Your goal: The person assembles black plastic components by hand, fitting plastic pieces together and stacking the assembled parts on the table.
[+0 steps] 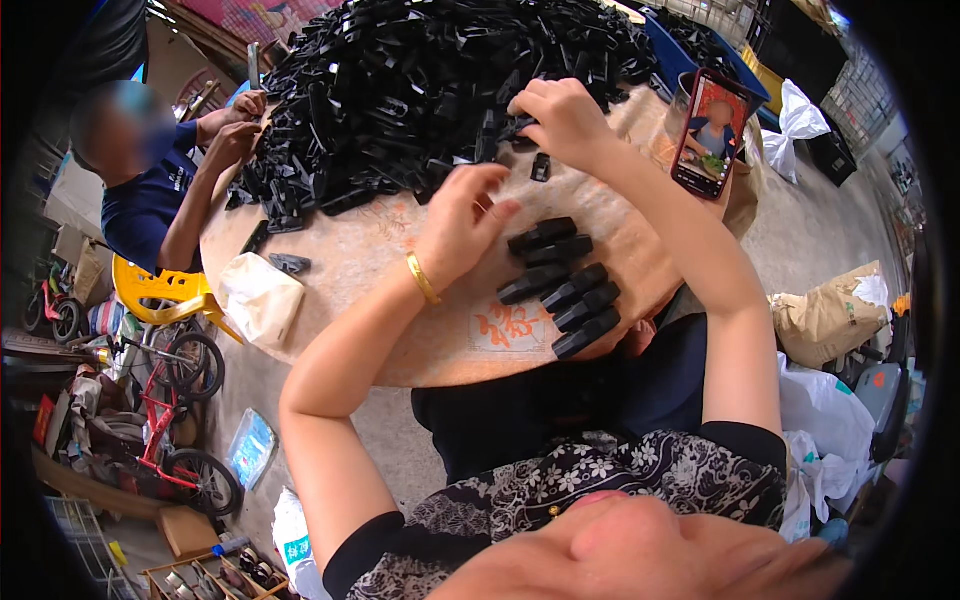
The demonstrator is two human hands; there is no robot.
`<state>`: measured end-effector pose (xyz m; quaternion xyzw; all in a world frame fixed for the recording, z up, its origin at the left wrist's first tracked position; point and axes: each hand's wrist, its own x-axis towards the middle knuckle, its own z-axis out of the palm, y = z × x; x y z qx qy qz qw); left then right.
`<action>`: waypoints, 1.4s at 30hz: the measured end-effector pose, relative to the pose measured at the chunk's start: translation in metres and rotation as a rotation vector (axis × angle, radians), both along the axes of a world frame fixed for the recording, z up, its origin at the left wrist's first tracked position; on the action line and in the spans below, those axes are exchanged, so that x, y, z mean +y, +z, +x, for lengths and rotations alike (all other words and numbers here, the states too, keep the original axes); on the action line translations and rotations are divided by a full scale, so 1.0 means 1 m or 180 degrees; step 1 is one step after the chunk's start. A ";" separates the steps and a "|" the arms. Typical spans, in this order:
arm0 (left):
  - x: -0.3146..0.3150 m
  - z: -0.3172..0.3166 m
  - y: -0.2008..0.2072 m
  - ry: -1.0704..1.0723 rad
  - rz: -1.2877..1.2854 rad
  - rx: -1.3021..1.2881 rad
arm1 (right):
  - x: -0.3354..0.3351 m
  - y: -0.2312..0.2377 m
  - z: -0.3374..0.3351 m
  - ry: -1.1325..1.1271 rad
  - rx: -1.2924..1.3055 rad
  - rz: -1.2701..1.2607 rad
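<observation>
A big heap of black plastic parts (400, 100) covers the far side of the round table (400, 350). At the heap's near right edge, my right hand (568, 122) has its fingers curled down on a black plastic part, mostly hidden under them. My left hand (462, 228) hovers over the table just nearer, palm turned inward, thumb and fingers apart, and nothing shows in it. A loose black piece (541, 167) lies below my right fingers. Several black pieces (575, 290) lie side by side in two short rows by the table's near right edge.
A phone (712, 135) stands upright at the table's right, beside a blue crate (685, 55). At the left, another person (150, 200) handles a part near a yellow chair (165, 290). A white cloth-like bag (260, 298) rests on the table's left edge. Bicycles (160, 420) stand beyond.
</observation>
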<state>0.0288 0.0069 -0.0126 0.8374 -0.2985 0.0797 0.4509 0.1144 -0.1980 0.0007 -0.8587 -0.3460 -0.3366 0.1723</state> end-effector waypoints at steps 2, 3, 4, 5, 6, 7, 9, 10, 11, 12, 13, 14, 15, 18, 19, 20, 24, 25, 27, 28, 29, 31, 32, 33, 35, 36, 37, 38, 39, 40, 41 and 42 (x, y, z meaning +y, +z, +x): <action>0.003 0.002 -0.002 0.0615 -0.0326 -0.0238 | 0.002 0.006 -0.024 0.0430 0.0035 0.0316; 0.002 0.004 -0.003 0.0600 -0.0334 -0.0232 | 0.003 0.010 -0.041 0.0515 0.0257 0.0369; 0.002 0.006 -0.004 0.0359 -0.0369 -0.0138 | 0.004 0.008 -0.052 0.0659 0.0271 0.0324; 0.003 0.007 -0.004 0.0122 -0.0400 -0.0043 | 0.004 0.004 -0.060 0.0808 0.0286 0.0283; 0.004 0.005 -0.003 -0.0010 0.0043 -0.0204 | 0.004 -0.001 -0.066 0.0928 0.0485 0.0124; 0.004 0.005 -0.001 -0.0149 0.0387 -0.0003 | 0.002 -0.005 -0.071 0.1054 0.0684 -0.0033; -0.001 -0.001 0.002 -0.0192 0.0286 0.0285 | -0.014 0.003 -0.074 0.1128 0.1234 0.0051; -0.001 -0.002 0.002 -0.0194 0.0299 0.0294 | -0.024 0.010 -0.070 0.1327 0.1860 0.0218; -0.002 -0.003 0.001 -0.0168 0.0368 0.0133 | -0.035 0.012 -0.064 0.1525 0.2486 0.0387; -0.002 -0.004 0.001 -0.0134 0.0438 -0.0031 | -0.047 0.007 -0.052 0.1417 0.2338 0.0396; -0.004 -0.004 0.001 -0.0133 0.0434 -0.0033 | -0.056 0.002 -0.047 0.1416 0.2338 0.0391; -0.005 -0.004 0.001 -0.0113 0.0527 -0.0077 | -0.064 -0.003 -0.044 0.0886 0.2043 0.0715; -0.004 -0.004 0.000 -0.0080 0.0629 -0.0116 | -0.068 -0.006 -0.042 0.0371 0.1742 0.1033; -0.003 -0.005 -0.001 -0.0091 0.0687 -0.0181 | -0.072 -0.022 -0.040 0.0139 0.1040 0.0258; -0.003 -0.005 -0.001 -0.0093 0.0684 -0.0179 | -0.072 -0.028 -0.039 0.0203 0.0692 0.0052; -0.004 -0.004 -0.001 -0.0041 0.0665 -0.0184 | -0.075 -0.031 -0.037 0.0198 0.0694 0.0049; 0.001 -0.005 -0.003 0.0166 0.0716 -0.0154 | -0.063 -0.019 -0.056 -0.0542 0.0837 -0.0017; 0.002 -0.006 -0.003 0.0177 0.0713 -0.0148 | -0.061 -0.014 -0.061 -0.0999 0.0785 -0.0021; 0.001 -0.008 0.001 0.0257 0.0875 -0.0121 | -0.069 -0.008 -0.057 -0.1000 0.1222 -0.0217; -0.001 -0.010 0.002 0.0248 0.0865 -0.0123 | -0.072 -0.007 -0.057 -0.1010 0.1656 -0.0406; -0.002 -0.013 0.004 0.0343 0.0900 -0.0173 | -0.072 -0.008 -0.058 -0.1022 0.1654 -0.0412; -0.003 -0.014 0.006 0.0436 0.0931 -0.0220 | -0.068 -0.011 -0.060 -0.0623 0.1070 -0.0386; -0.003 -0.015 0.007 0.0544 0.1090 -0.0192 | -0.064 -0.012 -0.064 -0.0630 0.1071 -0.0390; 0.000 -0.016 0.007 0.0681 0.1264 -0.0156 | -0.049 -0.008 -0.070 -0.0212 0.1444 0.0367; 0.002 -0.011 0.005 0.0647 0.1006 -0.0011 | -0.033 -0.006 -0.074 0.0188 0.1798 0.1117; 0.003 -0.007 0.004 0.0602 0.0755 0.0126 | -0.028 -0.012 -0.073 0.0596 0.2202 0.1383; 0.005 -0.004 0.003 0.0596 0.0757 0.0121 | -0.025 -0.018 -0.072 0.1011 0.2601 0.1648; 0.008 0.000 0.003 0.0572 0.0627 0.0318 | -0.023 -0.023 -0.071 0.1126 0.2737 0.1555; 0.010 0.001 0.005 0.0543 0.0496 0.0519 | -0.021 -0.024 -0.072 0.1083 0.2541 0.1343; 0.011 0.003 0.008 0.0556 0.0649 0.0705 | -0.024 -0.021 -0.073 0.0985 0.2910 0.1069; 0.011 0.002 0.011 0.0545 0.0651 0.0705 | -0.029 -0.015 -0.074 0.0882 0.3273 0.0790; 0.012 -0.001 0.014 0.0506 0.0938 0.0483 | -0.029 -0.008 -0.076 0.0888 0.3274 0.0791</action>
